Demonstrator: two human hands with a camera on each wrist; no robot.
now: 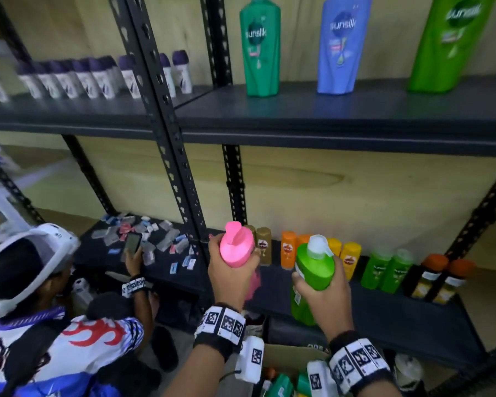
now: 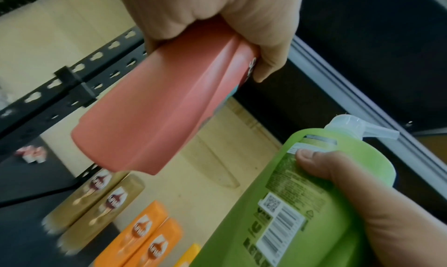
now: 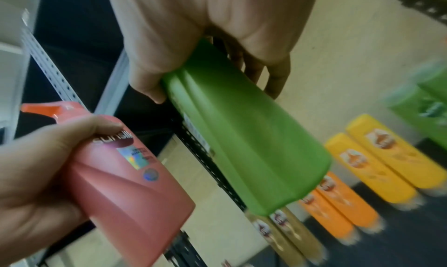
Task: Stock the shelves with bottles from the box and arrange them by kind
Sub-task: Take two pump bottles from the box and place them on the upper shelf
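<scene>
A: What is standing biggest in the head view?
B: The black perforated-steel shelving rack (image 1: 166, 116) is filling the view. On its upper shelf, at twelve to one o'clock, a tall teal plastic shampoo bottle (image 1: 260, 50), a tall blue plastic shampoo bottle (image 1: 342, 45) and a tall lime-green plastic shampoo bottle (image 1: 450, 44) are standing apart.
A: And lower down?
B: On the lower shelf, small gold bottles (image 1: 262, 245), orange bottles (image 1: 288, 249), yellow bottles (image 1: 351, 259), green bottles (image 1: 385, 269) and dark orange-capped bottles (image 1: 438, 277) are standing in pairs by colour. The open cardboard box (image 1: 287, 361) is sitting at six o'clock.
A: What are the hands doing?
B: The left hand (image 1: 229, 277) is wrapping its fingers around a pink plastic shampoo bottle (image 1: 236, 247), cap upward. The right hand (image 1: 324, 303) is gripping a light-green plastic pump bottle (image 1: 315, 270), thumb pressing on the back label. Both bottles are being held in front of the lower shelf, just beside each other.
A: Anyone else?
B: At eight o'clock a crouching person (image 1: 40, 325) is holding a phone (image 1: 133, 243).
</scene>
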